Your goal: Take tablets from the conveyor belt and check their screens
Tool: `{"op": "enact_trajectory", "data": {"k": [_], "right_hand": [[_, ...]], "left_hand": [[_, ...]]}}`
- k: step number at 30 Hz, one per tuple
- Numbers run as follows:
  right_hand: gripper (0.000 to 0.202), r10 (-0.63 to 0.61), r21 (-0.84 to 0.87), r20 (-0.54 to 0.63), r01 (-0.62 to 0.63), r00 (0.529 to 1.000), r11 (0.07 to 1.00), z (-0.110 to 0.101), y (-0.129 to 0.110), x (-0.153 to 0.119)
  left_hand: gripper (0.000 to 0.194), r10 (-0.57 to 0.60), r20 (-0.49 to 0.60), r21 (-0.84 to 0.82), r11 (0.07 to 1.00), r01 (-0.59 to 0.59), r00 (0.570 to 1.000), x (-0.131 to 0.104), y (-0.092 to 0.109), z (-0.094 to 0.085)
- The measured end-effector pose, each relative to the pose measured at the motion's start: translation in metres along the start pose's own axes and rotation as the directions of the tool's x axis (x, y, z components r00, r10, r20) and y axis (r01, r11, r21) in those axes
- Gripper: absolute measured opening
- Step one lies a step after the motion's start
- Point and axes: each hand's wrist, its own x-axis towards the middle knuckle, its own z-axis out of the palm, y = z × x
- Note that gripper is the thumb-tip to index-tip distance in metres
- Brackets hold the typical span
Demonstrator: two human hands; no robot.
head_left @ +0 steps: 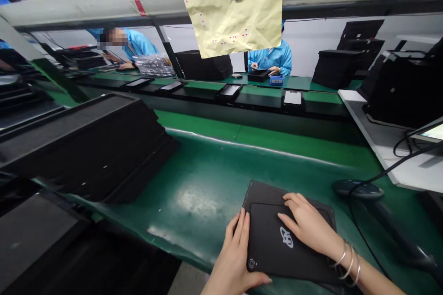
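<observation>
A black tablet (266,244) with a white logo and a corner camera lies back side up in a dark foam tray (265,191) at the front of the green table. My left hand (235,253) holds the tablet and tray at their left side, with its thumb along the near edge. My right hand (308,223) rests on the tablet's back with its fingers apart, to the right of the logo; bracelets circle that wrist.
Black foam trays (104,161) are stacked at left. A handheld scanner (360,190) with a cable lies at right, near a white shelf (408,166). Beyond, a line carries trays with devices (292,97); a person in blue (280,57) works there.
</observation>
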Motion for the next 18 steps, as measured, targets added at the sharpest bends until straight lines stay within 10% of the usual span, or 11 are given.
{"op": "enact_trajectory", "data": {"k": [10, 14, 18], "right_hand": [[0.017, 0.063, -0.008, 0.141, -0.063, 0.988, 0.998, -0.042, 0.006, 0.013], [0.017, -0.093, -0.124, -0.071, 0.084, 0.993, 0.989, -0.064, -0.017, -0.006], [0.024, -0.519, -0.564, -0.324, 0.279, 0.791, 0.777, -0.055, -0.037, -0.022]], "left_hand": [[0.095, 0.069, -0.272, 0.145, 0.989, -0.03, 0.96, 0.006, -0.009, 0.017], [0.053, 0.114, -0.35, 0.142, 0.988, -0.067, 0.93, 0.008, 0.004, 0.012], [0.034, -0.002, -0.368, 0.024, 1.0, 0.012, 0.93, 0.008, 0.014, 0.006]]}}
